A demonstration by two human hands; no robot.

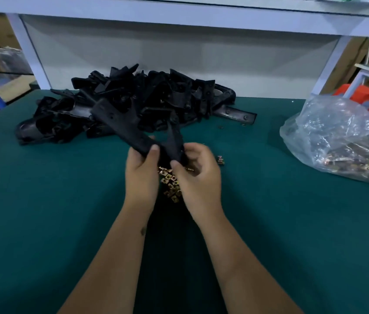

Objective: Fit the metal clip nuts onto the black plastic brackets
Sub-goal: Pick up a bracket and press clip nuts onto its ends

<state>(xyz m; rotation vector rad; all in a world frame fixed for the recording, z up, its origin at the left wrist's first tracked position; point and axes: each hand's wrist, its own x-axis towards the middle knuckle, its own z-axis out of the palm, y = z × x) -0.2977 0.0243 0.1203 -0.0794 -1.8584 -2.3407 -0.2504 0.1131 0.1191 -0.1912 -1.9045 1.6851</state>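
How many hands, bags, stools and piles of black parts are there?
Bare hands: 2, the left hand and the right hand, both holding one black plastic bracket
Clear plastic bags: 1
Red plastic stools: 1
Piles of black plastic brackets: 1
Total: 5

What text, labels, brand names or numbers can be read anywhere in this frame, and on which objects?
None can be read.
The black plastic bracket held in both hands: no marking visible.
The pile of black plastic brackets: no lettering resolves.
The small brass-coloured metal clip nuts on the green table mat: too small to tell.
The clear plastic bag of metal parts: no print visible.
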